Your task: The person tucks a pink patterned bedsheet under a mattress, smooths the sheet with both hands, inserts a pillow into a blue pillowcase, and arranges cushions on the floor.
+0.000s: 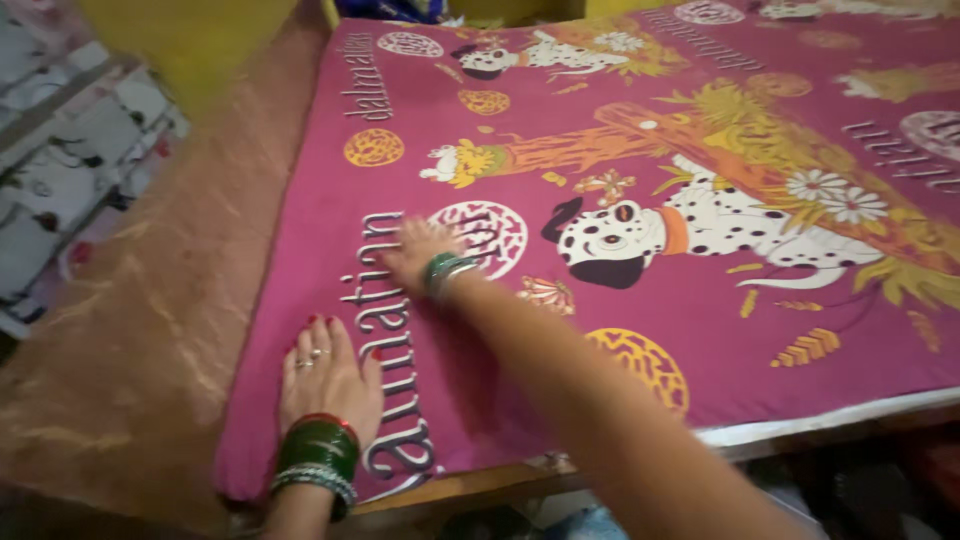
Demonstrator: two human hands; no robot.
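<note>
My left hand (328, 375) lies flat, fingers spread, pressing on the pink bedsheet (640, 200) close to its near left corner; green bangles (318, 452) ring the wrist. My right hand (418, 250) reaches further in, palm down and open, holding nothing, resting on the white lettering just beside a round white motif (492, 236). The sheet stretches away from both hands, its long side running up and to the right over the bed, past the spotted dog print (640, 232). The left hand is nearer the edge and the brown floor (150, 310) beside it.
</note>
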